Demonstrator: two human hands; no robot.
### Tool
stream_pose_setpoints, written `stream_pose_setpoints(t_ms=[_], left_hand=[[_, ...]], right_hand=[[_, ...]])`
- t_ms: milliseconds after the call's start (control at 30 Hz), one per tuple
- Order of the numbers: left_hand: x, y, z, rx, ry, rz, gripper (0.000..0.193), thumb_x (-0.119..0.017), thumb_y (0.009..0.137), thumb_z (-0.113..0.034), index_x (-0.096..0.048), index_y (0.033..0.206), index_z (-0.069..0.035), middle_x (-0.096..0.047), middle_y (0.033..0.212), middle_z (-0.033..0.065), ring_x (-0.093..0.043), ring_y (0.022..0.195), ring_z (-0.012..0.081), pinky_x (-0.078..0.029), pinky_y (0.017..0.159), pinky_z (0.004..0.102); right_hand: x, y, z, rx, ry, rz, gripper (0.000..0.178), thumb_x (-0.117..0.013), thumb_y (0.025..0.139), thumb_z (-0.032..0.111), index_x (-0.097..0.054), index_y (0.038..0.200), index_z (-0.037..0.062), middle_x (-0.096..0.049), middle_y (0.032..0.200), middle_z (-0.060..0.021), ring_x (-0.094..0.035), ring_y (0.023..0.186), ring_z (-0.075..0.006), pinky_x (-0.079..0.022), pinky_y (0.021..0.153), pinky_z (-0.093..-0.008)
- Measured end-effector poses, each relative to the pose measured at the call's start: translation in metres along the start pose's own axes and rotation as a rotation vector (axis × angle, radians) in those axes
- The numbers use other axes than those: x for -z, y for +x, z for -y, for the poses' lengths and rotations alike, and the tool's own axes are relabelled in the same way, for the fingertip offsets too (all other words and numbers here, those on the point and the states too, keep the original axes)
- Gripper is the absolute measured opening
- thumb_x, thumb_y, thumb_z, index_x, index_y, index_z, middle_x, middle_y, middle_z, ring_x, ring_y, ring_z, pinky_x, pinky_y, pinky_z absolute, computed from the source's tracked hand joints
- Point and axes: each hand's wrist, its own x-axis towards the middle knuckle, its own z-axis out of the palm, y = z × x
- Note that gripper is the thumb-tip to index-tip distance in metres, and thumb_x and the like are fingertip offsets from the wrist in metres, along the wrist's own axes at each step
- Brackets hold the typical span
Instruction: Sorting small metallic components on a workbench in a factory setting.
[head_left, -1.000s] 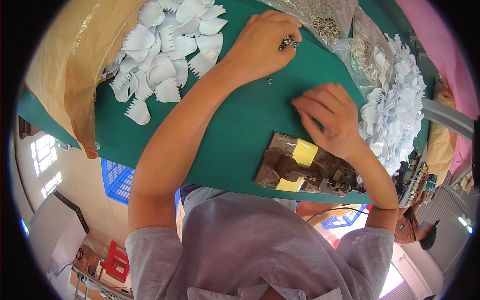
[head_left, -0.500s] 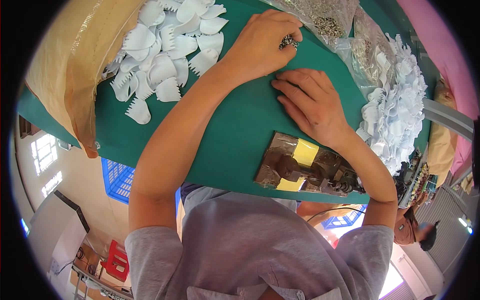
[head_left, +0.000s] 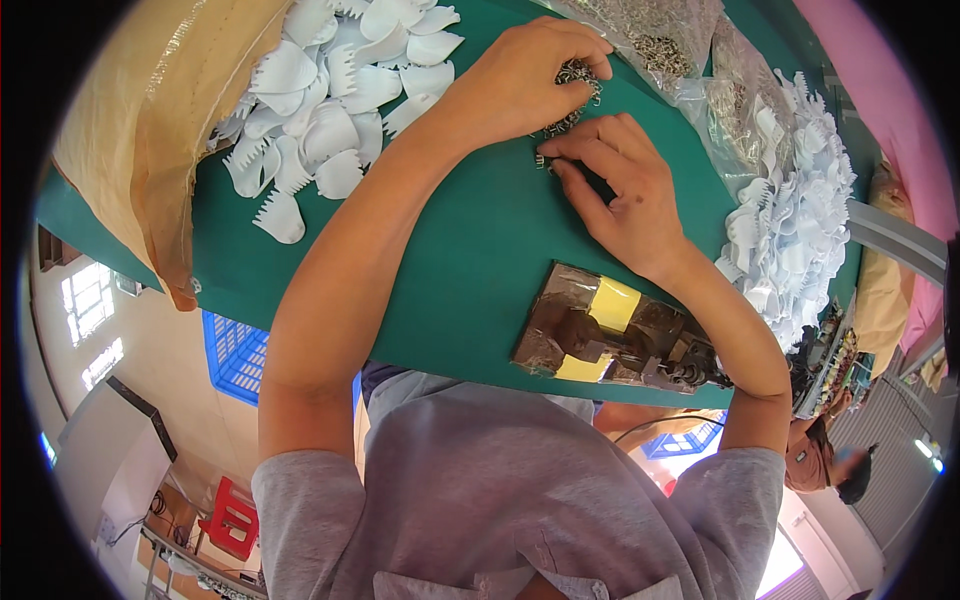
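Observation:
My left hand (head_left: 535,80) is curled around a cluster of small dark and shiny metal pieces (head_left: 575,78), some showing past its fingers on the green table. Just below it, my right hand (head_left: 628,195) pinches a tiny metal piece (head_left: 541,160) between thumb and forefinger. The pieces are too small to tell their exact kind. Nearer my body, below the right hand, lies a brown metal fixture (head_left: 575,335) with yellow strips and a small mechanism at its right end. My right forearm passes over that end.
White toothed plastic pieces (head_left: 325,130) are heaped at the left, beside a brown paper sack (head_left: 150,150). More white pieces (head_left: 785,230) pile up at the right. Clear bags (head_left: 655,50) of small metal parts lie at the back. Another person (head_left: 825,460) is at the far right.
My right hand has turned and drawn its fingers into a pinch on a tiny metal piece. My left fingers have opened slightly, showing more of the metal cluster.

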Motion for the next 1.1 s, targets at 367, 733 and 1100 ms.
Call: stream_pose_setpoints(t_ms=[367,733,1100], left_hand=[[-0.005,0.001,0.008,-0.044,0.027,-0.018,0.019,-0.070,0.085,-0.007,-0.077,0.103,-0.004,-0.076,0.125,0.0100,-0.067,0.122,0.0322,-0.054,0.102,0.0422],[-0.002,0.003,0.007,-0.040,0.053,0.004,0.019,-0.071,0.086,-0.008,-0.077,0.104,-0.004,-0.076,0.124,0.0090,-0.067,0.121,0.0317,-0.054,0.102,0.0421],[-0.001,0.001,0.001,-0.045,0.031,-0.019,0.018,-0.070,0.087,-0.006,-0.076,0.104,-0.003,-0.077,0.119,0.0100,-0.068,0.120,0.0317,-0.054,0.103,0.0419]], right_hand=[[0.003,-0.002,0.003,-0.056,0.062,-0.003,0.027,-0.079,0.083,-0.001,-0.079,0.108,0.0103,-0.065,0.096,-0.0051,-0.060,0.090,-0.0269,-0.052,0.078,-0.0383],[0.017,-0.013,0.012,0.075,-0.009,0.126,0.026,-0.086,0.080,0.007,-0.079,0.104,0.0088,-0.063,0.093,-0.0035,-0.059,0.090,-0.0250,-0.050,0.077,-0.0380],[0.045,-0.016,0.013,0.053,-0.130,0.170,0.024,-0.082,0.082,0.005,-0.076,0.104,0.0073,-0.068,0.101,-0.0045,-0.062,0.098,-0.0267,-0.052,0.083,-0.0398]])
